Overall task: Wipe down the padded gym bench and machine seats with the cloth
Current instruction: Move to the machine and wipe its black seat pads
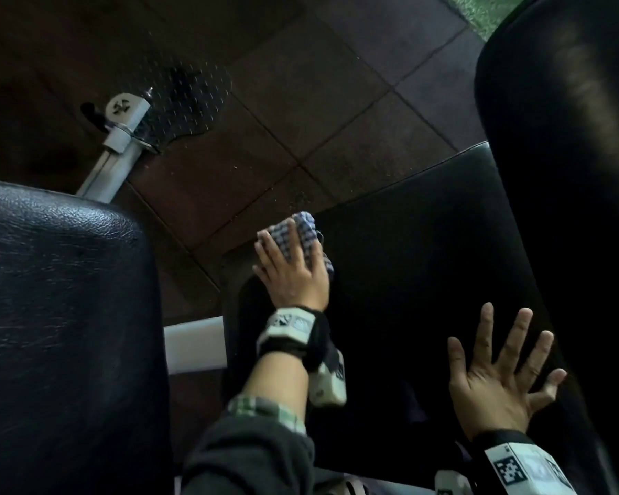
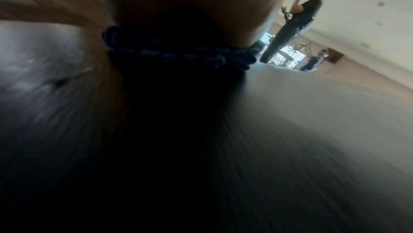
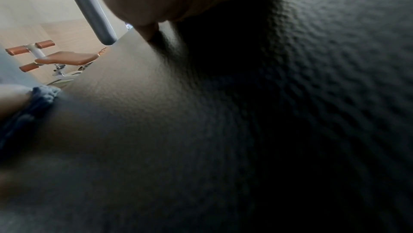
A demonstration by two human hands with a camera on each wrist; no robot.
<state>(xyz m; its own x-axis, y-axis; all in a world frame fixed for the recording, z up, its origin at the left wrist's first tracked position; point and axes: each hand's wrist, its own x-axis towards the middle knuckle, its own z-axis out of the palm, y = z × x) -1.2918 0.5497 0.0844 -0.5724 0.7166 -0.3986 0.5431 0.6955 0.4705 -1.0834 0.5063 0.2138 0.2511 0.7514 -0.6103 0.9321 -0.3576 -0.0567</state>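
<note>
Left hand (image 1: 291, 269) flat, fingers straight, pressing the bunched checked cloth (image 1: 306, 233) onto the black seat pad (image 1: 426, 251) at its far left corner. Right hand (image 1: 499, 378) splayed flat on the same surface, holding nothing. Risk: cloth sits at the pad edge, so an overshoot likely drags it off onto the tiled floor (image 1: 336, 112); a wad covers little. Another black pad (image 1: 61, 316) left, backrest (image 1: 565, 137) right, brown bench (image 3: 67, 58) across the room.

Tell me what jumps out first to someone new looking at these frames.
The left hand pressing a blue checked cloth flat onto the far corner of the black padded seat, mid-frame in the head view. Next, the right hand splayed bare on the same pad, nearer and to the right. A second black pad fills the left foreground.
</note>
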